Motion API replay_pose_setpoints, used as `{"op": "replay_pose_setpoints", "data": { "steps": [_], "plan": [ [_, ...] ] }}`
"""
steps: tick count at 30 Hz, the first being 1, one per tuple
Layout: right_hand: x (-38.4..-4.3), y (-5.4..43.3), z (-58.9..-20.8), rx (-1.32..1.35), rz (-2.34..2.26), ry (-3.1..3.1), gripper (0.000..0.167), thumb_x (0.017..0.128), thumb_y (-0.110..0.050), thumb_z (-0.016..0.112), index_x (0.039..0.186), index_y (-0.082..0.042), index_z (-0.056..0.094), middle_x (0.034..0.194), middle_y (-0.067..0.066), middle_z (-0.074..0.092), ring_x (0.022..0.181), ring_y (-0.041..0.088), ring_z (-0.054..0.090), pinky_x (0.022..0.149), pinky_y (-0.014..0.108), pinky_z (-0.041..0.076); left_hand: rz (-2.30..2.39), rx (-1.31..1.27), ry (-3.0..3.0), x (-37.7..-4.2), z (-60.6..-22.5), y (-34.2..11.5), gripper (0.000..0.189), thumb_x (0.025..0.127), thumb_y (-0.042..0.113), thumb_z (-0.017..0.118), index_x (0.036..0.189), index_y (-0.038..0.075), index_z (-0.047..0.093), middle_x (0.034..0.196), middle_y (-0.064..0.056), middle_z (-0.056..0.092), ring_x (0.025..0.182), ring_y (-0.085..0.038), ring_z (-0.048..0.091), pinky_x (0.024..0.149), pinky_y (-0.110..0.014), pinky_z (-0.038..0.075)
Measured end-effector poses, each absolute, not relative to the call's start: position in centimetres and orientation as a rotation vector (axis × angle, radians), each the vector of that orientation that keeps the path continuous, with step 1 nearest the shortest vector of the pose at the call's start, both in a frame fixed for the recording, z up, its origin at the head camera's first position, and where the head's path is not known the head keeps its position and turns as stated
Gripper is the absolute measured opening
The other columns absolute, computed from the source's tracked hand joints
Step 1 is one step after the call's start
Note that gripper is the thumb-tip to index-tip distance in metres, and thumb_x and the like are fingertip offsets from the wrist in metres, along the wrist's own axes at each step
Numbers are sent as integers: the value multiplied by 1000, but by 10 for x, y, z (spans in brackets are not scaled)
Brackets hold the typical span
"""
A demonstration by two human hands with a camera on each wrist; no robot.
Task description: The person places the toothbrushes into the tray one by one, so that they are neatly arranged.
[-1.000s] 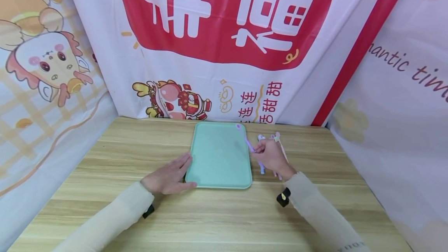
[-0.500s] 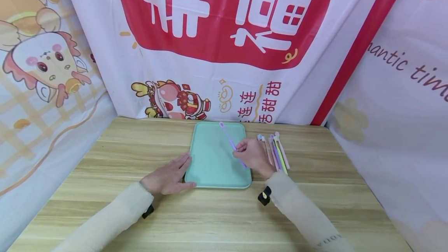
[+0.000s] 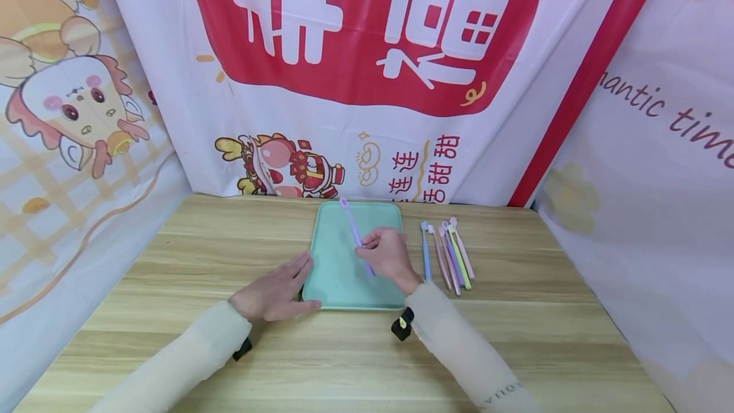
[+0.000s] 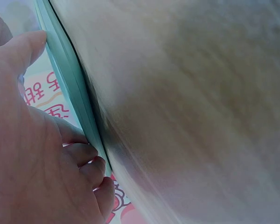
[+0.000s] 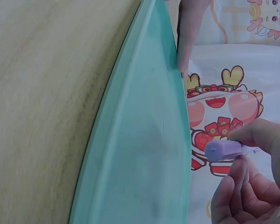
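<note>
Between the thumb and fingers of my right hand (image 3: 388, 255) a light purple toothbrush (image 3: 353, 225) is pinched, its head toward the back wall. It is over the mint green tray (image 3: 335, 285); the right wrist view shows the handle end of the toothbrush (image 5: 219, 150) at the fingertips. My left hand (image 3: 276, 289) rests at the tray's left edge, fingers straight and thumb at the near left corner. In the left wrist view those fingertips (image 4: 84, 151) touch the tray's rim (image 4: 67, 70).
Right of the tray several toothbrushes lie side by side on the wooden table (image 3: 516, 330), among them a blue toothbrush (image 3: 426, 253) and a yellow-green toothbrush (image 3: 461, 263). A printed cloth backdrop (image 3: 487, 164) stands along the table's back edge.
My right hand has carried the purple toothbrush left, from beside the other toothbrushes to over the middle of the tray. The left hand has stayed at the tray's edge.
</note>
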State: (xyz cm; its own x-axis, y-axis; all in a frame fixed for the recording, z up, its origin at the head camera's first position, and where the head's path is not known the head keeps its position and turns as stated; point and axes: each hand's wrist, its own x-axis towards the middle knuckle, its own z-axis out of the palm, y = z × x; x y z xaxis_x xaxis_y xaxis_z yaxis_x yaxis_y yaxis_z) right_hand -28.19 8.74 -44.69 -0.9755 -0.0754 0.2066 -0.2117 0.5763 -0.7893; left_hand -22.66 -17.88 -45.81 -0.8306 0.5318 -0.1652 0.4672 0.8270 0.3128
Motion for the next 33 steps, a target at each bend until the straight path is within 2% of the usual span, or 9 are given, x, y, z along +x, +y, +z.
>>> {"op": "replay_pose_setpoints", "data": {
  "steps": [26,33],
  "plan": [
    [-282,25,-456,-70,1517,-2593,7,83,-14,86,86,-10,82,78,1,78,64,9,70,59,23,58,336,766,2776,-227,-458,-178,102,101,67,54,165,-6,22,177,-21,15,164,-41,20,131,-59,27],
    [-278,11,-462,-126,1483,-2651,5,83,-14,87,85,-11,83,79,0,79,69,10,70,62,24,58,332,801,2788,-228,-461,-179,101,102,66,53,164,-7,23,176,-23,16,163,-42,21,130,-60,28]
  ]
}}
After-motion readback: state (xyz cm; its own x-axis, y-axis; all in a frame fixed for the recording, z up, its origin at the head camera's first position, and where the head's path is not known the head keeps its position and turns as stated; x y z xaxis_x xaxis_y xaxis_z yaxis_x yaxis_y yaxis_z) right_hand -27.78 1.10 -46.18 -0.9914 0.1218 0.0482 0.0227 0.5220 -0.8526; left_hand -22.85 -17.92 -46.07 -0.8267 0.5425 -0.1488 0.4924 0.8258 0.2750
